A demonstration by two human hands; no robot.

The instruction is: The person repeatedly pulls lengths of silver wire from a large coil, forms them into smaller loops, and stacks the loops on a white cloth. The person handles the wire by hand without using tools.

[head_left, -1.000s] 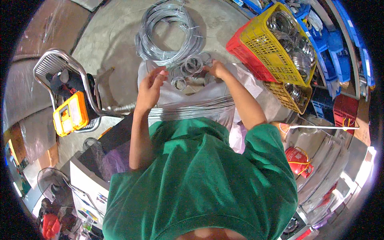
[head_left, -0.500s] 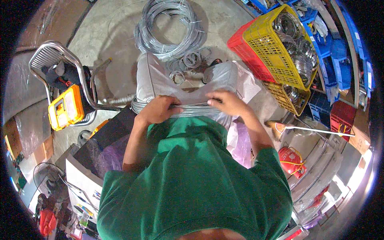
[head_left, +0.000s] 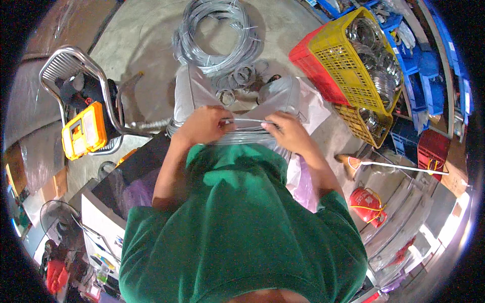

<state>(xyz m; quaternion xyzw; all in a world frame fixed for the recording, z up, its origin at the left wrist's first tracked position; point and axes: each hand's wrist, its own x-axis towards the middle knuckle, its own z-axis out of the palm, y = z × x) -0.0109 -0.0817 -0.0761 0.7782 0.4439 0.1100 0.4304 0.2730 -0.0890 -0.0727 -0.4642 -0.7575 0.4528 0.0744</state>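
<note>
A coil of grey metal wire [head_left: 248,137] lies across my lap, against my green shirt. My left hand [head_left: 206,126] is closed on a few wire strands [head_left: 247,120] at the coil's left part. Opposite it, my right hand [head_left: 288,132] pinches the same strands between thumb and fingers. These strands stretch between both hands, slightly apart from the rest of the coil. My fingers partly hide the wire where they grip it.
Beyond my knees a large wire coil [head_left: 184,48] and small wire rings [head_left: 241,76] lie on the floor. At right stand a yellow crate [head_left: 336,63] of metal coils, a broom [head_left: 399,165] and a red gas cylinder [head_left: 365,204]. A metal chair [head_left: 108,91] holds an orange case [head_left: 93,129].
Both hands have risen slightly from the coil. A few strands are now lifted and held between them, where before my hands rested on the bundle.
</note>
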